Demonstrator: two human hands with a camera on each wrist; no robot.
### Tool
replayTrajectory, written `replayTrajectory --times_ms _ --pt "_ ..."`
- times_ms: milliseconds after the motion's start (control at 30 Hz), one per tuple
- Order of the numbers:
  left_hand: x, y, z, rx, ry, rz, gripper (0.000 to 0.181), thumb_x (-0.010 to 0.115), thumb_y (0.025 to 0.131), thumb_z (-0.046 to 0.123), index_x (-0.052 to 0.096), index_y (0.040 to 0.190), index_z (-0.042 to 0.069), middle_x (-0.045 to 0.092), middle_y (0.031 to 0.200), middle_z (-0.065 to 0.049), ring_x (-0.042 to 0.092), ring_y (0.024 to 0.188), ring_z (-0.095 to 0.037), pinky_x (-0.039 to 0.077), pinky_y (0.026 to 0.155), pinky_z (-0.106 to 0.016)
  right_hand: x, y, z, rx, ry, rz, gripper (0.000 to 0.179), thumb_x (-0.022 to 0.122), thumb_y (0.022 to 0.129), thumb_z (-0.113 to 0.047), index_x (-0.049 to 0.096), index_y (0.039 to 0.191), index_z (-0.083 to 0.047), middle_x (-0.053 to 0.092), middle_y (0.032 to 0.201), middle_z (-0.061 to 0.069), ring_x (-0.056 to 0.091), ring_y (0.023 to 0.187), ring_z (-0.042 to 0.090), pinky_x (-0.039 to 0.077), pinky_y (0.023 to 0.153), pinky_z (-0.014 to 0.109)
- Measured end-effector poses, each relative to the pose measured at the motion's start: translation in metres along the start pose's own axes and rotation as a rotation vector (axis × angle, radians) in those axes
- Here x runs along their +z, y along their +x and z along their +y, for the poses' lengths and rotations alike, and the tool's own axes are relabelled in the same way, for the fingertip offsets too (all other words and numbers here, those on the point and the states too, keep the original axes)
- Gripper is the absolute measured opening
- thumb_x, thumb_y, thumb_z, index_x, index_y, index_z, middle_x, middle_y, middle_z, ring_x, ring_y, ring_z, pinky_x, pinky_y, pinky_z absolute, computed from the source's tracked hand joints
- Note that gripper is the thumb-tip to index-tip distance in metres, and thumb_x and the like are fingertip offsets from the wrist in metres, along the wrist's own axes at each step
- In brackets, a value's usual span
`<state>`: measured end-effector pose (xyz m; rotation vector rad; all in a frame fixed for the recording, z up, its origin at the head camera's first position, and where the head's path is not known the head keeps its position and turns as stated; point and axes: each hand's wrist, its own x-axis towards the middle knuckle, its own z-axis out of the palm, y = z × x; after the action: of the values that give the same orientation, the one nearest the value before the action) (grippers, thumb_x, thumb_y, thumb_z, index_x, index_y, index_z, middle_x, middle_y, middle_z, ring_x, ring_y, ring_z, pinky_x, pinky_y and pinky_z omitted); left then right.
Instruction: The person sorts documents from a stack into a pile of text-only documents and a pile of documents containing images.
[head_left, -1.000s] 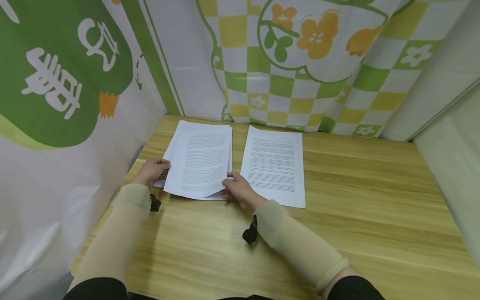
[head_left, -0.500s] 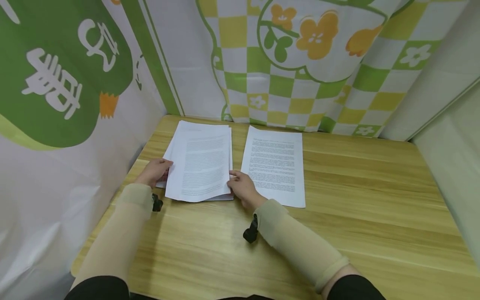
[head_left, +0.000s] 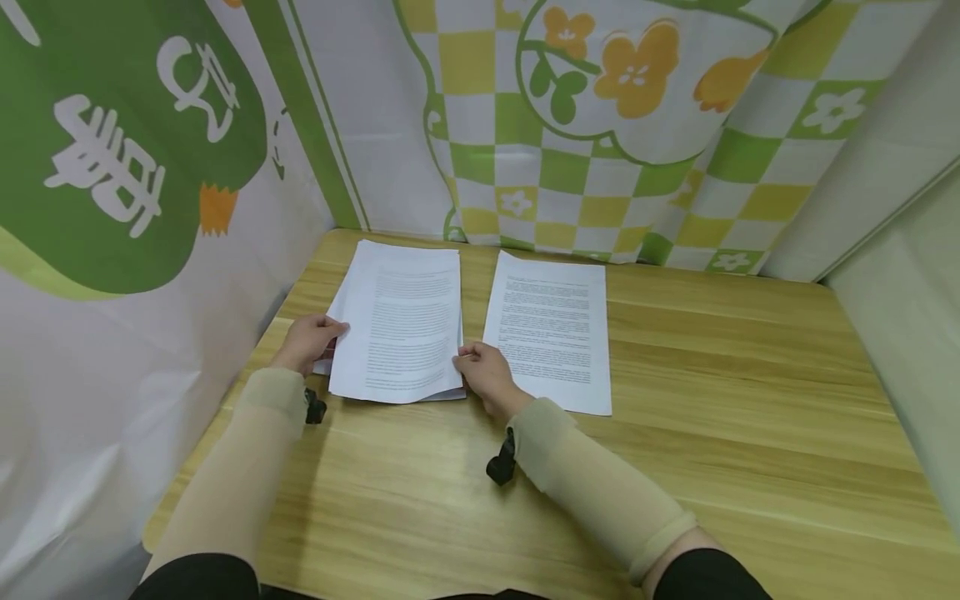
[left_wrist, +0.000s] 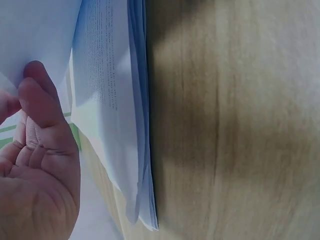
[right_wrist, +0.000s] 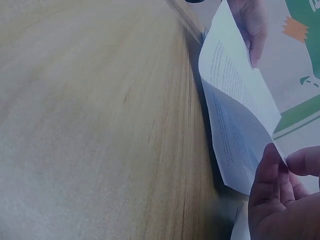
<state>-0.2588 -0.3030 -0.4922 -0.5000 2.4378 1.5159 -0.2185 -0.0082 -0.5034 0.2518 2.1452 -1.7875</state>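
Observation:
A printed sheet of paper [head_left: 412,333] is raised a little over a stack of printed paper [left_wrist: 107,135] on the left half of the table. My left hand [head_left: 306,342] pinches its left edge between thumb and fingers. At the opposite edge, my right hand [head_left: 487,375] pinches the same sheet, low on that side. In the right wrist view the sheet [right_wrist: 240,70] bows between both hands, and the print of a page below shows under it. The stack's near edge looks uneven in the left wrist view.
A second printed page [head_left: 551,333] lies flat just right of my right hand. All the paper sits on a wooden table [head_left: 735,400]. A checkered curtain [head_left: 551,171] hangs along its back edge, and a white and green cloth [head_left: 180,350] hangs at its left.
The raised sheet and both hands have shifted slightly to the right, and its near edge has come a little closer to me. The page on the right has stayed put.

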Motion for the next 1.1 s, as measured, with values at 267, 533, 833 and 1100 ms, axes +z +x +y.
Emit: replayTrajectory --times_ms 267,533,833,1100 --pt "0.000 0.000 -0.001 -0.019 -0.022 0.012 0.031 0.053 0.100 0.025 0.055 0.114 -0.003 0.056 0.111 -0.015 0.057 0.086 -0.017 0.053 0.068 -0.027 -0.001 -0.001 0.001 0.003 -0.031 0.006 0.014 0.061 0.092 -0.010 0.061 0.103 -0.002 0.059 0.089 0.006 0.055 0.078 0.016 0.050 0.065 0.025" --pt "0.000 -0.005 0.005 0.081 -0.156 -0.014 0.018 0.050 0.101 0.023 0.046 0.106 0.007 0.052 0.108 -0.012 0.058 0.081 -0.014 0.052 0.066 -0.027 0.001 -0.003 0.002 -0.026 -0.141 0.028 0.012 0.060 0.092 -0.015 0.061 0.101 -0.006 0.058 0.106 0.007 0.051 0.097 0.021 0.045 0.080 0.030" --pt "0.003 -0.021 0.034 0.294 -0.267 -0.125 0.012 0.046 0.103 0.015 0.044 0.098 0.005 0.053 0.089 -0.004 0.056 0.073 -0.008 0.049 0.061 -0.023 0.000 -0.005 0.002 0.006 -0.156 -0.004 0.017 0.060 0.093 -0.015 0.062 0.106 -0.005 0.058 0.113 0.009 0.052 0.106 0.023 0.046 0.090 0.034" --pt "0.008 -0.039 0.066 0.401 -0.294 -0.188 0.011 0.045 0.103 0.013 0.045 0.101 0.002 0.059 0.079 0.001 0.057 0.071 -0.009 0.048 0.061 -0.021 0.000 -0.004 0.003 0.038 -0.099 -0.086 0.036 0.058 0.095 -0.013 0.058 0.128 0.000 0.060 0.121 0.012 0.057 0.110 0.024 0.049 0.092 0.034"
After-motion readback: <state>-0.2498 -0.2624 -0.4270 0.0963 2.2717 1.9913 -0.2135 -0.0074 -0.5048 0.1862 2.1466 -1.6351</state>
